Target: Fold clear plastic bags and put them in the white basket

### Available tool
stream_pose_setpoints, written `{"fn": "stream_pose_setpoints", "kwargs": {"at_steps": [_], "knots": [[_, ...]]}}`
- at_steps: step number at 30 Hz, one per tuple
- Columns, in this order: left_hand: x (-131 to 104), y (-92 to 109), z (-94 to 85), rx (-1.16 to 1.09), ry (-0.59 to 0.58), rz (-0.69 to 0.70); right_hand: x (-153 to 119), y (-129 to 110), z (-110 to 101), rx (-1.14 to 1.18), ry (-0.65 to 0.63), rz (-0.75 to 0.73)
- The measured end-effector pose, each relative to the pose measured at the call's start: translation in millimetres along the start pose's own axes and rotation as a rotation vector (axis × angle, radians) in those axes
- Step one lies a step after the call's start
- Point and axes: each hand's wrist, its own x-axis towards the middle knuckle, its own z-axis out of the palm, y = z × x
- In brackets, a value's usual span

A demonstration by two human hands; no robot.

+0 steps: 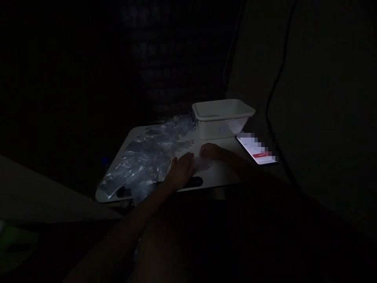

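Observation:
In the dim head view, my left hand is low over the white table, its fingers bent and pressed together at the left side of a thin, pale, translucent plastic piece. Closed over the same piece from its far side is my right hand. Darkness hides the fingertips and the exact kind of the piece. Left of my hands, crumpled clear plastic bags spread across the table and hang over its front edge.
A white plastic tub stands at the table's back right. Close by on the right lies a phone with its screen lit. A dark cable runs down the right wall. The table's front edge has dark handle slots.

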Motion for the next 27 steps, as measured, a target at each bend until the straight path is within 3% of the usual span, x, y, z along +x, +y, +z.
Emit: {"fn": "stream_pose_setpoints", "kwargs": {"at_steps": [5, 9, 12, 17, 21, 27], "knots": [[0.2, -9.5, 3.7, -0.316, 0.185, -0.053, 0.9, 2.2, 1.1, -0.035, -0.003, -0.031], [7.7, -16.0, 11.6, -0.674, 0.271, -0.258, -5.3, 7.8, -3.0, 0.091, 0.098, -0.063], [18.2, -14.6, 7.9, -1.03, 0.255, -0.406, -11.7, 6.8, -13.0, 0.225, 0.188, -0.129], [44.5, -9.3, -22.4, -1.225, 0.175, -0.477, -24.5, 0.6, -45.4, 0.629, 0.189, -0.033], [76.1, -7.0, -53.2, -1.216, 0.263, -0.426, -30.2, 4.6, -77.0, 0.907, 0.201, 0.078], [121.6, 4.1, -89.1, -1.212, 0.364, -0.266, -14.7, 20.5, -106.3, 1.024, 0.325, 0.124]]}}
